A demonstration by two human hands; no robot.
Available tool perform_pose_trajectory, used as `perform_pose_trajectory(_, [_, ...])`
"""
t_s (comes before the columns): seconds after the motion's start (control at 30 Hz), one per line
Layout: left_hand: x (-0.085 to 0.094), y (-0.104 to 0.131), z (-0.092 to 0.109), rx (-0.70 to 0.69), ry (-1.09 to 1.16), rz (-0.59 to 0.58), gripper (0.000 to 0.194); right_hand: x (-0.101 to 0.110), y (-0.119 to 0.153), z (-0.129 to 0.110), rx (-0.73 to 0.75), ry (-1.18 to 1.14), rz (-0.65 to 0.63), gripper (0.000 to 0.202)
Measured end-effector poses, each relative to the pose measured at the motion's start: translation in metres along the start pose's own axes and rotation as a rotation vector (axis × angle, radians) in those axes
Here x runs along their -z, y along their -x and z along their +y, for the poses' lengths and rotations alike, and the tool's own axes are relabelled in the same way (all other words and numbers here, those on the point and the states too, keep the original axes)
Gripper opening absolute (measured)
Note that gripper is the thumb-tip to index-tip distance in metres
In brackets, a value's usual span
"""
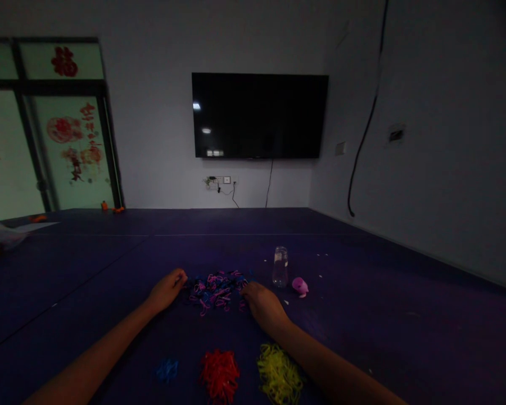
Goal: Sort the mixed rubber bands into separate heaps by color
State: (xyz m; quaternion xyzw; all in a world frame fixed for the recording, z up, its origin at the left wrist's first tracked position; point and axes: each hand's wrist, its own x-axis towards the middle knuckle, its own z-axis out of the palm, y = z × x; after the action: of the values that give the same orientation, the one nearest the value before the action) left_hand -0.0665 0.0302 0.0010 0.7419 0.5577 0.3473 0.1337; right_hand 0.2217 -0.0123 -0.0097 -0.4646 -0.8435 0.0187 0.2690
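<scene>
A loose pile of mixed pink, purple, blue and dark rubber bands [216, 289] lies between my two hands. At its left edge is my left hand [167, 291], fingers curled together in a pinch; whatever they hold is too small to make out. My right hand [263, 304] reaches the pile's right edge with its fingers bent inward, and their tips are partly hidden among the bands. Nearer to me lie three sorted heaps: a small one of blue rubber bands [167, 370], a larger one of red rubber bands [220, 376] and one of yellow rubber bands [279, 376] beside my right forearm.
Beyond my right hand a clear bottle [280, 269] stands upright, with a pink cap-like piece [300, 286] beside it. Small white scraps dot the dark purple table [362, 326]. A clear plastic bag [2, 236] lies at the far left. A television [260, 116] hangs on the wall.
</scene>
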Motion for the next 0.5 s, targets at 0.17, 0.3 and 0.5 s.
perform_pose_trajectory(0.17, [-0.006, -0.002, 0.0, 0.044, 0.291, 0.033, 0.017, -0.002, 0.0, 0.001, 0.012, -0.009, 0.011, 0.03])
perform_pose_trajectory(0.3, [-0.011, -0.003, 0.007, 0.28, 0.918, -0.015, 0.019, -0.003, 0.0, 0.003, -0.001, -0.018, 0.014, 0.03])
perform_pose_trajectory(0.5, [-0.007, -0.002, 0.022, 0.453, 1.346, -0.039, 0.014, -0.002, 0.0, 0.001, -0.001, -0.013, 0.027, 0.029])
